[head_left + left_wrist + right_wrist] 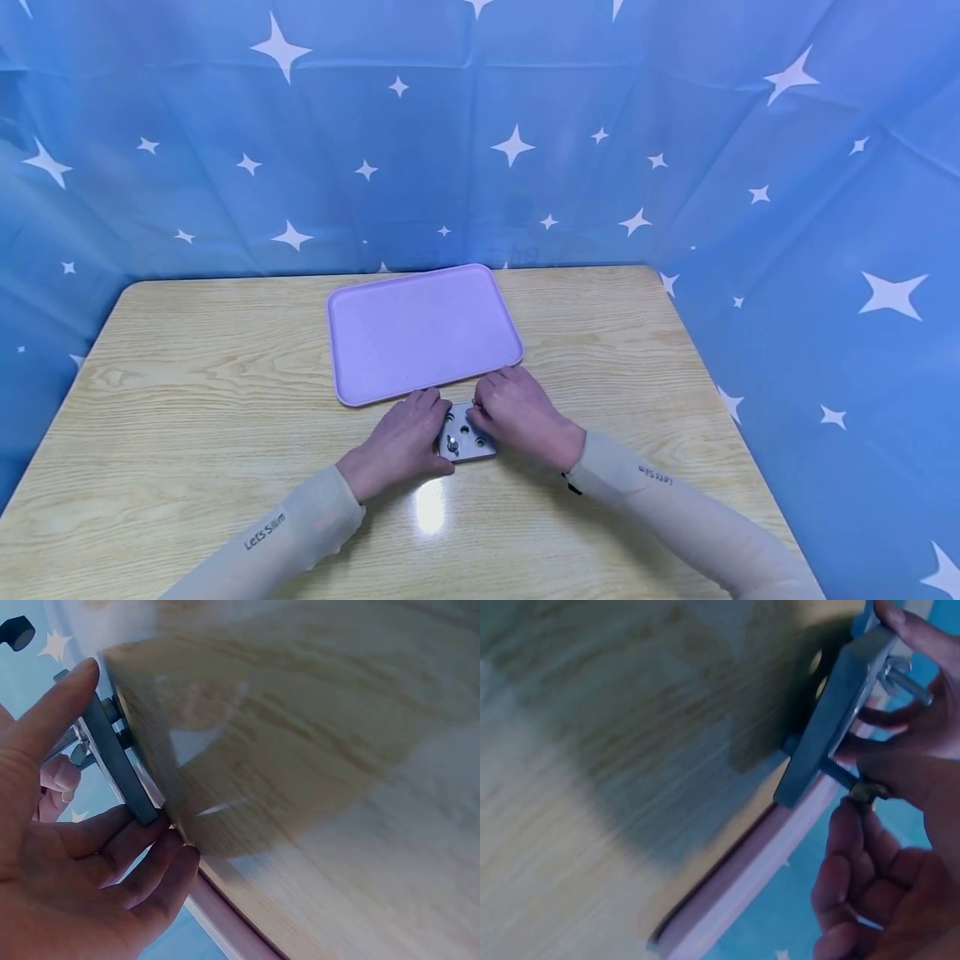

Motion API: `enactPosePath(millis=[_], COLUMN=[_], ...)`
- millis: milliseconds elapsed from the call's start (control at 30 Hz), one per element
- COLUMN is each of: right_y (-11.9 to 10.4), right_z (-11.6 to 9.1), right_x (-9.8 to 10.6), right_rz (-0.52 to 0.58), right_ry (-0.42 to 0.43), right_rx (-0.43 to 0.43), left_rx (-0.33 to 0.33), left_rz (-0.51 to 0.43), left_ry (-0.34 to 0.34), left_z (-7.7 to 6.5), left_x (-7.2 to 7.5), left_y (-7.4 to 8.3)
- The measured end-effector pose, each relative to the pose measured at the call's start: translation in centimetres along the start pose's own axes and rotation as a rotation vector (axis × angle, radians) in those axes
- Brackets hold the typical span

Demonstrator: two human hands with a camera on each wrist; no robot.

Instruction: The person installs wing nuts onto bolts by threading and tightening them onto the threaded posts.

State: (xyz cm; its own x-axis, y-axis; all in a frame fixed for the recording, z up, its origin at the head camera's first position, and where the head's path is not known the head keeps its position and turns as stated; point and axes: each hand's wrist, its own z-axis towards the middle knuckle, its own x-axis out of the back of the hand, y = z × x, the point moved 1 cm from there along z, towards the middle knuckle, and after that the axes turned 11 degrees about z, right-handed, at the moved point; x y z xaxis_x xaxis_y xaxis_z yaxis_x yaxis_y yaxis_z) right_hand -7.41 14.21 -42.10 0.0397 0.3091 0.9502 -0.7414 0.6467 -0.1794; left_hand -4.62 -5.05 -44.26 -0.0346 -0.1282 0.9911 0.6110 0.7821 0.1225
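A thick grey metal plate with several holes lies flat just in front of the purple tray. My left hand grips its left side, thumb at the near edge and fingers at the far edge. A wing nut sits on a bolt near the plate's near left corner. My right hand is over the far right part and pinches a second wing nut between thumb and index finger. That nut is at the end of a threaded bolt standing out of the plate. Bolt heads protrude underneath.
The purple tray lies behind both hands, its near rim close to the fingers. A wood-grain table carries everything. Blue star-patterned cloth hangs along the back and sides.
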Motion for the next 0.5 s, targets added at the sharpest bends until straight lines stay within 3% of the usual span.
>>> enactPosePath(millis=[133,333,400,500], right_y=[-0.3,-0.1,0.3,0.9], right_z=[-0.2,-0.2,-0.1,0.1], right_x=[-0.2,1.3,2.2,3.1], right_rz=[0.003,0.013,0.035,0.069], right_ry=[0.021,-0.121,-0.17,-0.236], right_rx=[-0.039,-0.127,-0.087,0.054], left_rx=[-0.002,-0.006,-0.007,-0.004], left_rz=[0.003,0.008,0.009,0.01], left_ry=[0.003,0.004,0.006,0.006], left_z=[0.0,0.0,0.0,0.1], left_x=[0.0,-0.1,-0.1,-0.1], left_y=[0.1,0.1,0.1,0.0])
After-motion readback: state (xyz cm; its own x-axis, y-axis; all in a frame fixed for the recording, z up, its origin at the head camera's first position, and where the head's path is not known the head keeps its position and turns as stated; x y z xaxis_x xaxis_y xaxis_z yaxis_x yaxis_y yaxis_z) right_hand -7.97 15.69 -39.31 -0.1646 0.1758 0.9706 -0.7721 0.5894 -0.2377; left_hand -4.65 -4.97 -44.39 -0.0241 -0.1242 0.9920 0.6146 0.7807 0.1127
